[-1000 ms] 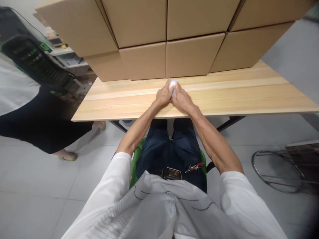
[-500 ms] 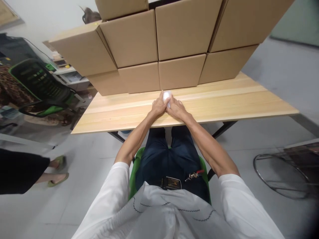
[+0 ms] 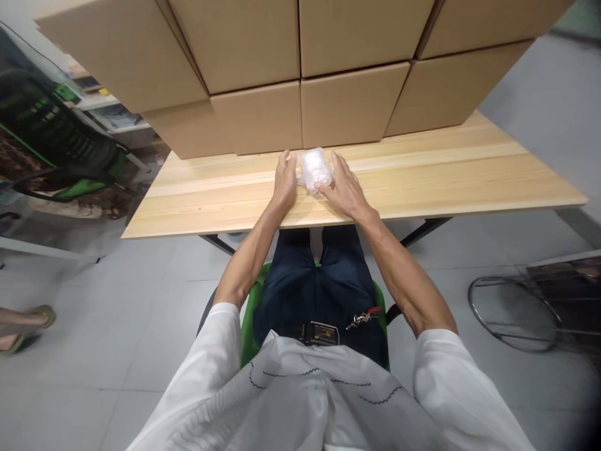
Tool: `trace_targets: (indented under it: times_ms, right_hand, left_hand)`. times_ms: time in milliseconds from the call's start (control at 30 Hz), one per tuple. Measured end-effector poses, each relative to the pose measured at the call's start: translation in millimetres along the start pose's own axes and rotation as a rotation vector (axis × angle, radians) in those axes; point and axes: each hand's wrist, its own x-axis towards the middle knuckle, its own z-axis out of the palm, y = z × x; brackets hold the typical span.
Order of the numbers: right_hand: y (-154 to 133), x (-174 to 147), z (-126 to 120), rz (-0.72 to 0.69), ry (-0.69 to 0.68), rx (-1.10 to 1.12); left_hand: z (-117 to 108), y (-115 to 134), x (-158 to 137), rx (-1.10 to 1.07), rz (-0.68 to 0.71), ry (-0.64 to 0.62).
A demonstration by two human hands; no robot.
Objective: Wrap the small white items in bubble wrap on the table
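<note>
A small white bundle in clear, shiny plastic wrap (image 3: 315, 166) lies on the wooden table (image 3: 211, 200), between my two hands. Just left of it is my left hand (image 3: 285, 180), resting edge-down with its fingers stretched forward; a small fold of the wrap reaches towards it. On the other side, my right hand (image 3: 346, 188) has its fingers extended and apart from the thumb. That thumb touches the bundle's near right corner, and the hand is not closed round it. What is inside the wrap cannot be made out.
Stacked cardboard boxes (image 3: 256, 116) form a wall along the table's back, close behind the bundle. A green and black chair (image 3: 51, 131) stands left. Another person's foot (image 3: 35, 319) shows at the left edge. A round metal-framed stool (image 3: 514, 313) is at right.
My hands have moved apart from their closed hold around the bundle, which now shows fully between them. The view has tipped down, and the other person has shifted left.
</note>
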Motion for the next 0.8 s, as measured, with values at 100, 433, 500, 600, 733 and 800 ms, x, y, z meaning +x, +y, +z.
trace_targets:
  times_ms: [100, 433, 500, 600, 733, 800]
  right_hand:
    - [-5, -6, -4, -0.041, 0.049, 0.011]
    - [19, -48, -15, -0.009, 0.176, 0.035]
    - [19, -55, -15, -0.019, 0.167, 0.015]
    - [13, -59, -16, -0.017, 0.153, 0.003]
    - [7, -55, -16, 0.003, 0.152, 0.011]
    - [7, -54, -17, 0.018, 0.155, 0.025]
  left_hand:
    - [-5, -3, -6, 0.061, 0.043, -0.024]
    - [25, 22, 10, 0.750, 0.353, -0.218]
    - [34, 27, 7, 0.864, 0.359, -0.260]
    - [42, 35, -7, 0.996, 0.412, -0.296]
    - [48, 51, -25, 1.101, 0.435, -0.301]
    - [51, 59, -32, 1.133, 0.434, -0.308]
